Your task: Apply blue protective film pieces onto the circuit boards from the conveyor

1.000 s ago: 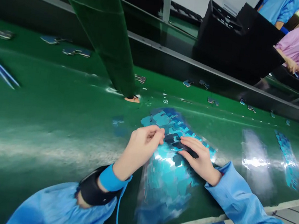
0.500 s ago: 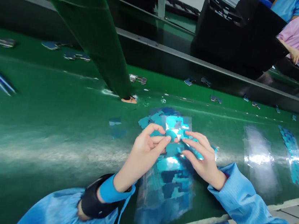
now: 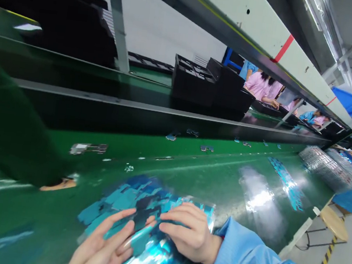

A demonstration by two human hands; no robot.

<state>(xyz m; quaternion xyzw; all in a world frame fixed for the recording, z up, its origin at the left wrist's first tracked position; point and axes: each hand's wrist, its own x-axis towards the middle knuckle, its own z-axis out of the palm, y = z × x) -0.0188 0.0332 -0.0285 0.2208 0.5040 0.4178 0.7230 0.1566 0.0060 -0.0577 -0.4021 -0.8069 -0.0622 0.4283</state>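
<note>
My left hand (image 3: 107, 243) is low in the view, its thumb and fingers closed round the edge of a clear sheet with shiny blue film pieces (image 3: 153, 262). Part of that grip is hidden and a little blurred. My right hand (image 3: 187, 232) reaches in from the right over the same film. Its fingers are stretched toward the left hand, with a gap above the thumb. Behind both hands, a spread pile of teal and dark blue film pieces (image 3: 123, 196) lies on the green bench mat (image 3: 217, 184).
A dark green hanging tube (image 3: 12, 129) stands at the left. Small circuit boards (image 3: 206, 148) and another board (image 3: 88, 149) lie along the back. Right are a clear sheet (image 3: 260, 198), a blue film strip (image 3: 287, 182) and stacked clear trays (image 3: 327, 167). Co-workers (image 3: 261, 87) sit farther off.
The view has swung up and to the right, so more of the line shows. My hands appear lower and farther left. My right fingers are now closer together over the film.
</note>
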